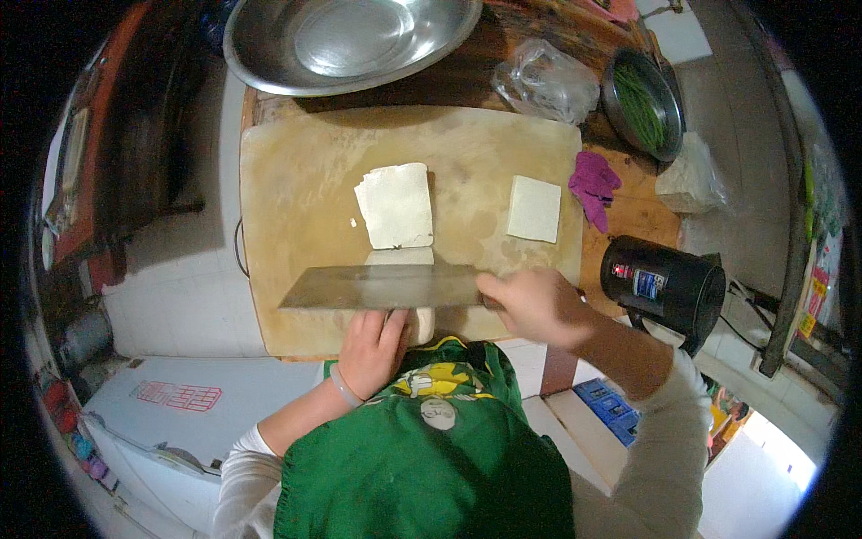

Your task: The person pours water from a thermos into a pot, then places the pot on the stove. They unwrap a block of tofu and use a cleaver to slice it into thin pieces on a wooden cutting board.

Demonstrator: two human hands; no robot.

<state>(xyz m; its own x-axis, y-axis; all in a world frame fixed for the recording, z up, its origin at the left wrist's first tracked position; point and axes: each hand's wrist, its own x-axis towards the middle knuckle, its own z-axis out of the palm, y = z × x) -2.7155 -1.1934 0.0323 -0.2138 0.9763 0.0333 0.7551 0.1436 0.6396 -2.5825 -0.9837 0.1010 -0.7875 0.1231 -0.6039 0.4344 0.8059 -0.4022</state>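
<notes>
My right hand (545, 306) grips the handle of a wide cleaver (384, 286), whose blade lies level across a pale white block (423, 326), perhaps tofu, near the front edge of the cutting board (296, 195). My left hand (372, 350) rests on that block just below the blade, its fingertips partly hidden by the blade. Beyond the cleaver sits an uneven stack of thin white slices (397, 205), with a small crumb at its left. Another square white piece (534, 209) lies apart at the board's right side.
A large steel basin (357, 40) stands behind the board, beside a clear plastic bag (549, 81). To the right are a metal bowl of long green vegetables (638, 108), a purple cloth (592, 187), a bagged white block (687, 176) and a black electric appliance (663, 286).
</notes>
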